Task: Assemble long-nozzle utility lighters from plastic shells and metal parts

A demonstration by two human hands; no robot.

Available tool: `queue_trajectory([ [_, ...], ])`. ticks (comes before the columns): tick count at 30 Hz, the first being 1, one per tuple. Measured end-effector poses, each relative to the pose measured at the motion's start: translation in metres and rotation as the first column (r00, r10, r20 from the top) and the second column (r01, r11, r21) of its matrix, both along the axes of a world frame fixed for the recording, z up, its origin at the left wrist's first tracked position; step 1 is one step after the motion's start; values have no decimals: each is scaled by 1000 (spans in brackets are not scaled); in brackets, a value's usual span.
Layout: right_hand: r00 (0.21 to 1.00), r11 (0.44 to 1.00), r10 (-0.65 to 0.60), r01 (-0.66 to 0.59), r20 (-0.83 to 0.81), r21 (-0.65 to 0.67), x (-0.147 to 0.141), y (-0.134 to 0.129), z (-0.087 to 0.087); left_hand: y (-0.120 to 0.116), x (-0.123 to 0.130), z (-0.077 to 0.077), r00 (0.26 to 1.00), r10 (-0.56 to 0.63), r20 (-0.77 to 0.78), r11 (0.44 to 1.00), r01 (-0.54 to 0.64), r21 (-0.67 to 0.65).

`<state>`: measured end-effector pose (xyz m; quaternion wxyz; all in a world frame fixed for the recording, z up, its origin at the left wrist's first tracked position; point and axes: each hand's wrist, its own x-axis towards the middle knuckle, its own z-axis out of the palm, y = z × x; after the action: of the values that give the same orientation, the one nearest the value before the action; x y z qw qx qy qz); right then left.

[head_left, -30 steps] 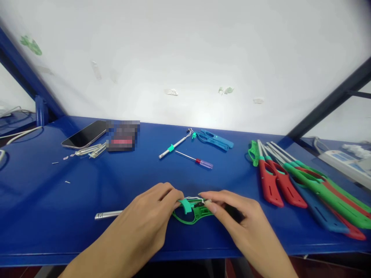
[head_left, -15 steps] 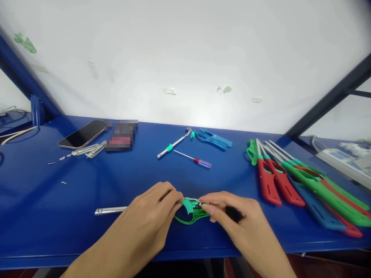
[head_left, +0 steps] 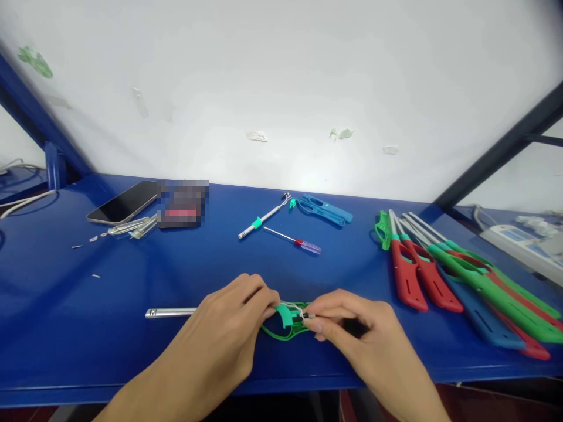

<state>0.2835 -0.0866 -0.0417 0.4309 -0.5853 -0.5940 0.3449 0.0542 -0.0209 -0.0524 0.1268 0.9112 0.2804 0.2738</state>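
An opened green long-nosed lighter (head_left: 276, 335) lies across the front of the table. Its silver tube (head_left: 171, 313) pokes out to the left from under my left hand (head_left: 235, 322). That hand is closed round the lighter near its teal trigger (head_left: 285, 316). My right hand (head_left: 352, 322) is closed too, pinching between thumb and fingertips a small dark-and-metal part (head_left: 308, 316) beside a white wire in the shell. The fingers hide the handle's right end.
At the right lie several red, green and blue lighters (head_left: 409, 275). A screwdriver (head_left: 308, 245), a bare lighter tube (head_left: 259, 224) and a blue lighter shell (head_left: 325, 210) lie behind my hands. A phone (head_left: 125, 202) and a blurred dark pack (head_left: 182, 205) are at the back left.
The lighter's tube end has risen slightly in the picture. The small part between my right fingertips shows more plainly now. Both hands have kept nearly the same place.
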Motion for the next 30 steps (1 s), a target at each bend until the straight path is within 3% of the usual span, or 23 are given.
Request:
queue_trajectory([
  [13,999,999,34,-34,1,-30,1,-3,0,0,0,-1,1000,0,31,996,2,-91],
  [30,999,999,30,-30,12,-38,4,-4,-1,-1,1,-2,1000,25,15,993,-23,-118],
])
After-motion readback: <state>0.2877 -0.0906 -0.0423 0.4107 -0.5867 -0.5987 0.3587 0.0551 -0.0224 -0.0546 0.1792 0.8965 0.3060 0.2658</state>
